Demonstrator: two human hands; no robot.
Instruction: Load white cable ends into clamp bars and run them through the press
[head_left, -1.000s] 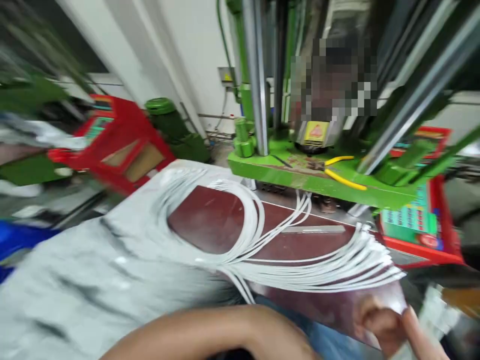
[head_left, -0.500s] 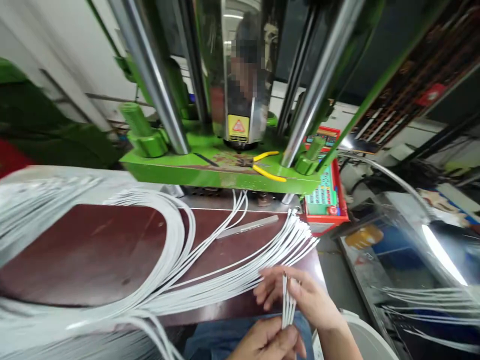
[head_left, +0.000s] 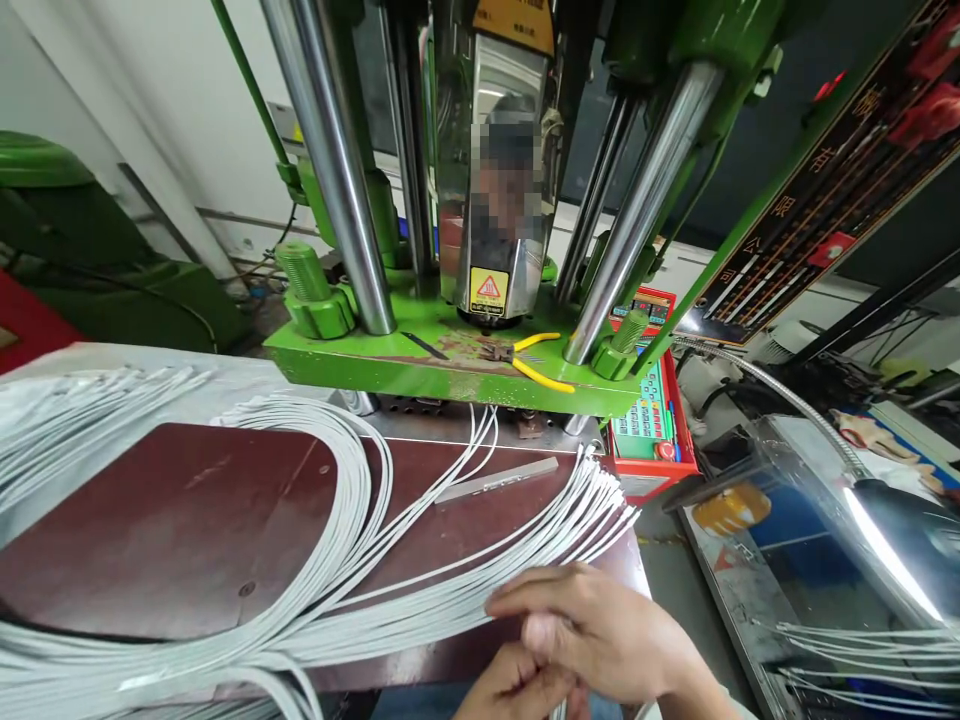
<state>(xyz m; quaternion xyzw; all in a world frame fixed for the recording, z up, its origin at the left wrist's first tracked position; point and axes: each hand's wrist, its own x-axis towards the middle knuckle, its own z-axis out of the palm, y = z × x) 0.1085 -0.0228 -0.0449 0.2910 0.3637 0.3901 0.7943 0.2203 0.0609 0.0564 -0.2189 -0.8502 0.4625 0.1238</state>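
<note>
- The left hand (head_left: 517, 685) is curled with its fingers closed around a few white cables (head_left: 559, 711), of which only a sliver shows below its fingers.
- The right hand (head_left: 611, 630) arches over it, fingers bent and thumb against the left fingertips; whether it grips a cable end too, I cannot tell, as its own fingers hide that.
- Just beyond the right fingertips, a thick cable bundle (head_left: 420, 612) passes across the brown table (head_left: 187, 520); whether the index finger touches it is unclear.
- The bundle's ends fan out past the right knuckles, near the table's edge.
- Left of both hands, the bundle bends into a big loop (head_left: 352, 480).
- Farther ahead of the fingers lies a clear strip (head_left: 499, 480), flat on the table.
- Beyond that stands the green press (head_left: 450, 375), with a few cables running under its plate and yellow-handled pliers (head_left: 516, 352) resting on top.
- Ahead and right of the fingers sits a red control box (head_left: 652, 480).
- Well off to the right is a lit lamp (head_left: 900, 550).
</note>
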